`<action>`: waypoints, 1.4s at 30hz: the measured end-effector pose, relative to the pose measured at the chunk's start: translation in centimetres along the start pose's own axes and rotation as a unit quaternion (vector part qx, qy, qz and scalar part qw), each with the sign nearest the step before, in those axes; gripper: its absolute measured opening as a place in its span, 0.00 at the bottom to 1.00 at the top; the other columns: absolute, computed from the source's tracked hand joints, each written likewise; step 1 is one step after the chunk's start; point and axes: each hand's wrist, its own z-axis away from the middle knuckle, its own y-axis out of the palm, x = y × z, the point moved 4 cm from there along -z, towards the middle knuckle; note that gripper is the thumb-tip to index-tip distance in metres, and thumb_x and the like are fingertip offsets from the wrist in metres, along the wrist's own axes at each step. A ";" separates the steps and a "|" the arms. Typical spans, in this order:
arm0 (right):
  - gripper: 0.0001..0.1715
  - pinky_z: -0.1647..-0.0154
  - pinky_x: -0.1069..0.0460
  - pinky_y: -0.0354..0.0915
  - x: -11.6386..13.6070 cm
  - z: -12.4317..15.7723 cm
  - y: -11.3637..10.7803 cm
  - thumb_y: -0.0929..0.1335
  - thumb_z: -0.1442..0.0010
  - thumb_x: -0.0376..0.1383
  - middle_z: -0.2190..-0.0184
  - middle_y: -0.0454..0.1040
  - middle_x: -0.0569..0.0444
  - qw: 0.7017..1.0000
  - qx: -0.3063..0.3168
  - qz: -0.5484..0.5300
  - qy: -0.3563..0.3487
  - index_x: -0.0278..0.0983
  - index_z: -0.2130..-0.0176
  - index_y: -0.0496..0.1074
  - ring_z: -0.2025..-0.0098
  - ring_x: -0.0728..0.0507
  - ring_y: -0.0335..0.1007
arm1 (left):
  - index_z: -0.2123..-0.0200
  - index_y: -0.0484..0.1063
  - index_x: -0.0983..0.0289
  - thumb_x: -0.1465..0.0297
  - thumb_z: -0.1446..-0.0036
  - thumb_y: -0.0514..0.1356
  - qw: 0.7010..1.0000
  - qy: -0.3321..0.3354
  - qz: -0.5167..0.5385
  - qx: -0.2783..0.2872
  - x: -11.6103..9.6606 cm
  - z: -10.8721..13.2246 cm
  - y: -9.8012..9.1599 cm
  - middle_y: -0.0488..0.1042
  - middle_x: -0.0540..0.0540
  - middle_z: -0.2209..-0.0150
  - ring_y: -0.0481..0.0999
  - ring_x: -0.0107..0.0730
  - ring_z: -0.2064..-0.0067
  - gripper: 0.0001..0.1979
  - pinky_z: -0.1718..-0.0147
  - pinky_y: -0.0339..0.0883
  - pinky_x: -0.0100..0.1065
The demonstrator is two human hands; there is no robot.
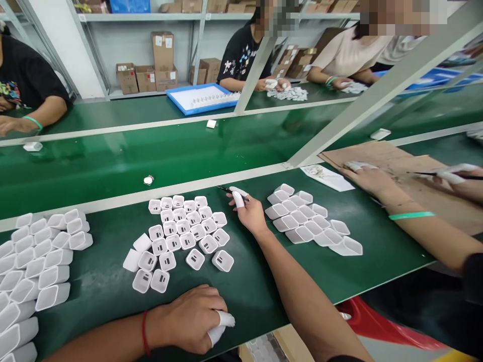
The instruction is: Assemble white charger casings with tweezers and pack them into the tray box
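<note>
My right hand [249, 213], with white covers on thumb and finger, is closed around thin dark tweezers [225, 189] pointing left. It is just right of a group of small white square cups [183, 226] whose open tops face up; dark slots show in their bottoms. Two cups at that group's left edge lie with their plain sides showing. Near the table's front edge, my left hand [198, 318] is closed, its covered fingertips pressed together. Whatever it may hold is hidden. A red cord is around the left wrist.
More white cups stand in a block at left [33, 261] and another at right [309, 216]. Beyond a pale rail, single white pieces lie on a green belt [113, 161]. A slanted post [362, 95] crosses at right. A co-worker's hand [366, 176] rests on cardboard [396, 156].
</note>
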 end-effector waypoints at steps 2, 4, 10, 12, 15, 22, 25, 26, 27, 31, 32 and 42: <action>0.35 0.71 0.48 0.73 0.0 0.0 0.0 0.61 0.37 0.57 0.66 0.79 0.46 1.000 0.000 0.000 0.004 0.33 0.49 0.74 0.74 0.44 0.72 | 0.54 0.72 0.63 0.73 0.46 0.58 1.000 0.000 0.002 0.003 0.1 0.0 0.2 0.74 0.54 0.60 0.70 0.35 0.61 0.15 0.59 0.65 0.37; 0.35 0.71 0.48 0.73 0.2 0.1 -0.1 0.60 0.36 0.57 0.66 0.79 0.46 1.000 -0.004 0.000 0.005 0.33 0.48 0.74 0.74 0.45 0.72 | 0.54 0.72 0.63 0.73 0.46 0.58 1.000 0.000 0.001 0.005 0.2 0.0 0.3 0.74 0.55 0.59 0.70 0.36 0.61 0.15 0.59 0.65 0.37; 0.36 0.70 0.48 0.72 1.0 0.5 -0.4 0.59 0.36 0.57 0.65 0.79 0.46 1.000 -0.027 0.007 -0.001 0.33 0.47 0.73 0.76 0.46 0.70 | 0.53 0.71 0.63 0.74 0.46 0.58 1.000 -0.002 -0.001 0.015 0.0 0.0 0.0 0.75 0.54 0.60 0.70 0.36 0.60 0.15 0.58 0.65 0.37; 0.36 0.70 0.47 0.72 1.2 0.5 -0.4 0.59 0.36 0.57 0.66 0.79 0.46 1.000 -0.025 0.009 -0.004 0.32 0.47 0.73 0.75 0.45 0.70 | 0.53 0.71 0.63 0.74 0.46 0.58 1.000 0.003 -0.005 0.018 -0.1 0.0 -0.1 0.75 0.54 0.59 0.70 0.36 0.60 0.16 0.58 0.64 0.37; 0.34 0.65 0.46 0.73 1.4 0.5 -0.1 0.62 0.37 0.56 0.68 0.79 0.47 1.000 -0.003 0.015 -0.013 0.33 0.49 0.75 0.73 0.44 0.73 | 0.52 0.71 0.63 0.74 0.46 0.59 1.000 0.004 -0.004 0.012 -0.1 0.0 -0.1 0.75 0.54 0.58 0.70 0.36 0.60 0.16 0.58 0.64 0.37; 0.31 0.63 0.45 0.74 1.0 0.4 -0.1 0.61 0.36 0.53 0.61 0.80 0.44 1.000 -0.005 0.020 -0.007 0.33 0.49 0.74 0.68 0.42 0.75 | 0.54 0.72 0.63 0.74 0.47 0.58 1.000 0.006 -0.005 0.007 0.0 0.0 0.1 0.75 0.54 0.60 0.69 0.36 0.61 0.15 0.59 0.64 0.37; 0.33 0.68 0.46 0.74 0.7 0.4 0.0 0.60 0.36 0.55 0.61 0.80 0.43 1.000 0.001 0.014 0.002 0.32 0.50 0.74 0.68 0.42 0.75 | 0.53 0.71 0.64 0.74 0.47 0.58 1.000 0.008 -0.004 0.011 0.0 0.0 0.0 0.75 0.54 0.59 0.69 0.36 0.60 0.16 0.59 0.64 0.37; 0.33 0.69 0.47 0.74 0.6 0.4 0.1 0.60 0.36 0.55 0.61 0.80 0.43 1.000 0.007 0.012 0.001 0.32 0.50 0.73 0.69 0.42 0.75 | 0.53 0.71 0.64 0.74 0.47 0.58 1.000 0.009 -0.004 0.012 -0.1 0.0 0.0 0.75 0.54 0.59 0.69 0.36 0.60 0.16 0.59 0.64 0.37; 0.33 0.70 0.47 0.74 0.7 0.5 0.1 0.60 0.36 0.56 0.61 0.80 0.44 1.000 0.013 0.011 0.000 0.33 0.49 0.73 0.69 0.42 0.75 | 0.53 0.72 0.64 0.74 0.47 0.58 1.000 0.009 -0.004 0.012 -0.1 0.0 0.0 0.75 0.54 0.59 0.69 0.36 0.60 0.16 0.59 0.64 0.37; 0.33 0.67 0.47 0.74 1.1 0.6 0.1 0.61 0.36 0.55 0.60 0.80 0.45 1.000 0.022 0.012 -0.009 0.34 0.47 0.72 0.68 0.43 0.75 | 0.52 0.71 0.63 0.74 0.47 0.59 1.000 0.008 -0.003 0.011 0.0 0.0 0.0 0.75 0.54 0.59 0.69 0.36 0.60 0.17 0.58 0.64 0.37; 0.33 0.66 0.47 0.74 1.1 0.7 0.0 0.61 0.36 0.55 0.60 0.80 0.45 1.000 0.019 0.015 -0.009 0.34 0.47 0.72 0.68 0.43 0.75 | 0.52 0.71 0.63 0.74 0.47 0.59 1.000 0.006 -0.003 0.012 0.0 0.0 0.0 0.75 0.54 0.59 0.69 0.36 0.60 0.17 0.58 0.64 0.37; 0.28 0.62 0.46 0.74 1.1 0.5 -0.1 0.61 0.35 0.51 0.62 0.80 0.46 0.998 0.030 0.046 -0.026 0.35 0.48 0.73 0.67 0.42 0.76 | 0.53 0.70 0.63 0.74 0.46 0.60 1.000 0.004 -0.005 0.025 -0.1 -0.1 -0.2 0.74 0.54 0.60 0.70 0.36 0.60 0.15 0.58 0.64 0.37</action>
